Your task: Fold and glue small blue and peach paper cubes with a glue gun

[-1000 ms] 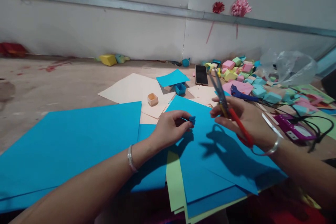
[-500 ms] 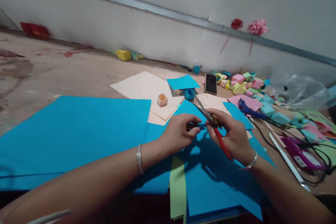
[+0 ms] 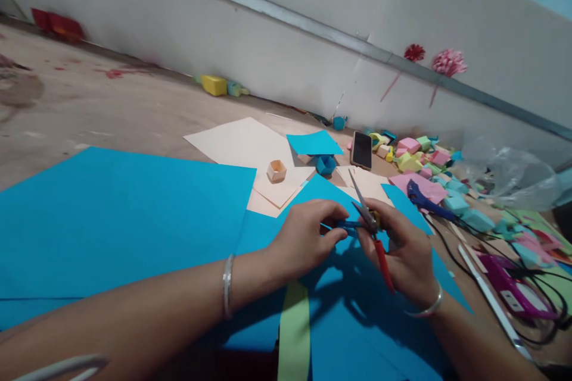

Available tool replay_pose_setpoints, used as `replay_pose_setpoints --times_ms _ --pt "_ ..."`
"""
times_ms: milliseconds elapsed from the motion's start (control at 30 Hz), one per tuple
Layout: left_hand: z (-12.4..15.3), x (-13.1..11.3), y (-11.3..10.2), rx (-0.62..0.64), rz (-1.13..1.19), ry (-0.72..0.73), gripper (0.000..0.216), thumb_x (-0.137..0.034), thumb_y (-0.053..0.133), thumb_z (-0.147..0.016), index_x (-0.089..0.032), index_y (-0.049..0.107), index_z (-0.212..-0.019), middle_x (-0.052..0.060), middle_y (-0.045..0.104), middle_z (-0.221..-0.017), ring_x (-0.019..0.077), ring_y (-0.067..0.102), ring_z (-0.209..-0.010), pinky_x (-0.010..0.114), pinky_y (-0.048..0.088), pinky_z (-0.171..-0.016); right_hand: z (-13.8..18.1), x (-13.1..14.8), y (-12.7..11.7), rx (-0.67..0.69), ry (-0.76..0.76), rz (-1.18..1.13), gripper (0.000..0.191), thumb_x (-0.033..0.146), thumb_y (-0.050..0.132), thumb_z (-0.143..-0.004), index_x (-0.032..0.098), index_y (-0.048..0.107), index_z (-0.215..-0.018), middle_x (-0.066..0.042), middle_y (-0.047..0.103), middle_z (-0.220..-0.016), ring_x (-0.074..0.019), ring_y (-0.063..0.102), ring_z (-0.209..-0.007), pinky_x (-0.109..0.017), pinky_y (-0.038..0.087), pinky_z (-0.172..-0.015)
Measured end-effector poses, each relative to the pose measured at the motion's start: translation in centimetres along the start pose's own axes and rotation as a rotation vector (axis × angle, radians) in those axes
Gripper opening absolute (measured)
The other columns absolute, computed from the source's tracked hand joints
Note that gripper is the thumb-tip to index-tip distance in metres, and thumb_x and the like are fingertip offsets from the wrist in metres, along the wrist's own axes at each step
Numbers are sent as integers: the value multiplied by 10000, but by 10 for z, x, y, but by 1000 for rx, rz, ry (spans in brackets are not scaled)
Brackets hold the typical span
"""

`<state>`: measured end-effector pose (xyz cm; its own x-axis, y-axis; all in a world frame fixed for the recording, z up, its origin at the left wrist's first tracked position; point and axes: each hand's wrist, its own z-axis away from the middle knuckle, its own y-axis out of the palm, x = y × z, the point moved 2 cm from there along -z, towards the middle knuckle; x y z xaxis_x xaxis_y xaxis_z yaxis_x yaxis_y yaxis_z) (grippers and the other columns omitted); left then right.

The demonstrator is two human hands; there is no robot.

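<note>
My left hand [image 3: 313,235] pinches a small piece of blue paper [image 3: 351,224] between thumb and fingers. In my right hand [image 3: 402,244] is a pair of scissors [image 3: 367,217] with red handles, its blades pointing up and apart, close to the blue piece. The right fingertips also come up to the paper's right end; whether they grip it I cannot tell. Under both hands lie large blue paper sheets [image 3: 170,214]. Beyond them stand a small cream folded paper box [image 3: 276,171] and a similar blue box [image 3: 326,165].
A phone [image 3: 361,150] lies near a heap of colourful folded paper pieces [image 3: 415,155] and a clear plastic bag [image 3: 509,175]. At the right are a blue glue gun [image 3: 429,201], a purple device [image 3: 513,286] with cables and a long metal ruler [image 3: 496,303]. A wall runs behind.
The scissor blades have spread apart and swung more upright, and the blue piece now shows more between my hands. The view has tilted slightly.
</note>
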<state>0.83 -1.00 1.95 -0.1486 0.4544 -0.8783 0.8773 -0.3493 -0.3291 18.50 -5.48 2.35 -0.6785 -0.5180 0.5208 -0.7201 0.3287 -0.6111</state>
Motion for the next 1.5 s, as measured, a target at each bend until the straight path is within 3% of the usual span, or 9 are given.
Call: replay_pose_setpoints --times_ms 167,700,1200,1367,1500 --pt "1 2 1 -27 -17 40 145 -104 706 -762 -141 720 -902 64 714 -902 165 656 -827 254 554 -689 4 -1 -2 36 85 -72 489 158 669 -805 268 560 -1269 -26 632 -930 -158 612 -749 -308 532 -684" --pt "2 0 1 -11 8 6 162 -143 691 -780 -172 737 -933 68 722 -928 175 661 -845 272 564 -707 5 1 2 28 126 -93 499 159 661 -820 281 540 -1289 -52 635 -1012 -189 635 -874 -350 537 -778" --pt "1 -1 1 1 13 3 133 -127 679 -772 -180 742 -877 66 725 -914 173 654 -831 271 546 -684 5 3 4 32 108 -98 469 171 663 -815 273 559 -1261 -45 637 -981 -188 633 -839 -337 543 -749" --pt "-1 4 0 -62 86 -101 47 -160 696 -741 -169 712 -784 47 710 -819 157 649 -715 268 548 -624 2 3 -3 52 160 -108 500 204 641 -835 281 513 -1313 -55 626 -1047 -189 635 -855 -341 538 -773" --pt "-8 8 -6 -113 343 -280 56 -169 695 -728 -151 664 -770 24 674 -719 142 638 -639 272 564 -577 -6 2 -17 182 90 -19 562 169 549 -841 289 422 -1375 -74 583 -1151 -212 613 -968 -356 526 -828"
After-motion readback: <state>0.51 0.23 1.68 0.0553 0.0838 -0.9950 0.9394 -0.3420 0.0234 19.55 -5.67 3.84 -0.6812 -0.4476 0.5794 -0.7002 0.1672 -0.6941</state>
